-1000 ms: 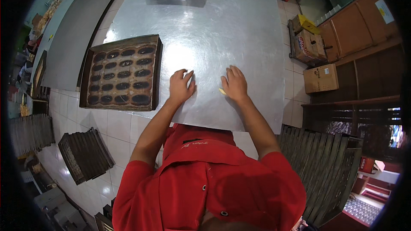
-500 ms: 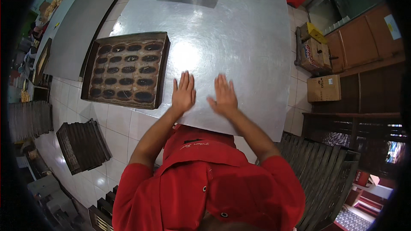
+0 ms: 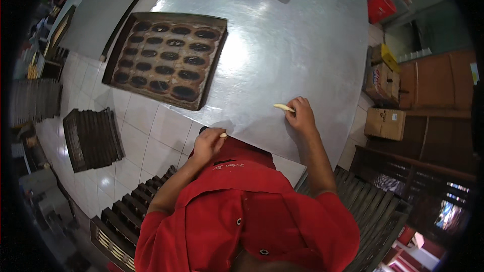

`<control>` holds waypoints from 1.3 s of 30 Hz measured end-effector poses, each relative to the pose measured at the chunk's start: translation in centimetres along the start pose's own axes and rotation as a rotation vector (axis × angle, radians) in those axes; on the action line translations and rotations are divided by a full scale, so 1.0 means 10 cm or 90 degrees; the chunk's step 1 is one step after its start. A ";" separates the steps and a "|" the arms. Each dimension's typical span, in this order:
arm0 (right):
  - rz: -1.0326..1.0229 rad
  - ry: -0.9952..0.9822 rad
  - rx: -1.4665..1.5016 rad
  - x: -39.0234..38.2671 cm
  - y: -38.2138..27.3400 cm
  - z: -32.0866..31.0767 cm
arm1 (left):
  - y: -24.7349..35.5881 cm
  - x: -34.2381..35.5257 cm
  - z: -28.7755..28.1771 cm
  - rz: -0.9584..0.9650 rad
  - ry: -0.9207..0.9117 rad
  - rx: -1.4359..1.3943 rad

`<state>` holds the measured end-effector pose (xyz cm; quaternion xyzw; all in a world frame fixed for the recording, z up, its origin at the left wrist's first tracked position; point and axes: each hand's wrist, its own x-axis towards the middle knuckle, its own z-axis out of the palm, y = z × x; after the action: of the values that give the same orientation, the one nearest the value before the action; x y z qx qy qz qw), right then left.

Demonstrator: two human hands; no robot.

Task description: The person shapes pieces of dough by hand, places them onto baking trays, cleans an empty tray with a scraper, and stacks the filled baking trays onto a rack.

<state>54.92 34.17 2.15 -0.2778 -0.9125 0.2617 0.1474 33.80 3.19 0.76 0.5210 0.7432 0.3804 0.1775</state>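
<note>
Plainly standing at a broad metal table (image 3: 312, 55), wearing red clothing (image 3: 272, 211). Toward the left, facing also a dark rectangular tray (image 3: 214, 63) with rows of blackened ovals, jutting partly past the table's edge. Holding the right hand (image 3: 301, 116) above the tabletop, with thumb and fingers bent nearly together; the left hand (image 3: 206, 146) just off the near edge, with fingers curled in. On the right, gripping a slender pale piece (image 3: 283, 107) by one end; on the left, pinching a smaller-looking pale bit (image 3: 223, 135) at the fingertips.
</note>
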 end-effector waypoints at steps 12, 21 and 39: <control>-0.374 -0.039 0.218 1.19 -2.50 0.63 | -0.54 0.58 -1.26 -0.253 0.399 -0.532; -0.338 -0.140 -0.070 1.53 -2.40 1.44 | -0.67 1.29 -1.62 -0.059 0.259 -0.534; 0.146 0.291 -0.036 0.23 -1.21 1.14 | -1.47 1.93 -1.54 0.231 -0.166 0.121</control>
<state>43.16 22.41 -0.10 -0.4357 -0.8247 0.1816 0.3115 6.61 12.38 2.25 0.7048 0.6410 0.2638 0.1509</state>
